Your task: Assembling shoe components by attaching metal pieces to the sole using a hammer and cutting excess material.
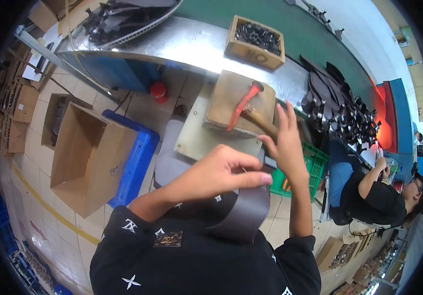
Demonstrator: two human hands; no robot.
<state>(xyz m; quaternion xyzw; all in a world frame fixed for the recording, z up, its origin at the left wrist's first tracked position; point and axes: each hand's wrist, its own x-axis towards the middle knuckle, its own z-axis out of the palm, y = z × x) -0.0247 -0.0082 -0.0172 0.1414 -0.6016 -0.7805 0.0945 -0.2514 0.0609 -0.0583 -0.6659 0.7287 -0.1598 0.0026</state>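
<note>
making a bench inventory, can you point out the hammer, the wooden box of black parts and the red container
Hammer (255, 114): head view, wooden handle
Wooden box (243, 52): head view, front wall
Red container (159, 92): head view, upper part

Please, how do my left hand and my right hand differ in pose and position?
The left hand is partly curled; the right hand is spread open. The left hand is by a dark curved piece; the right hand is beside the hammer. Both are bare.
</note>
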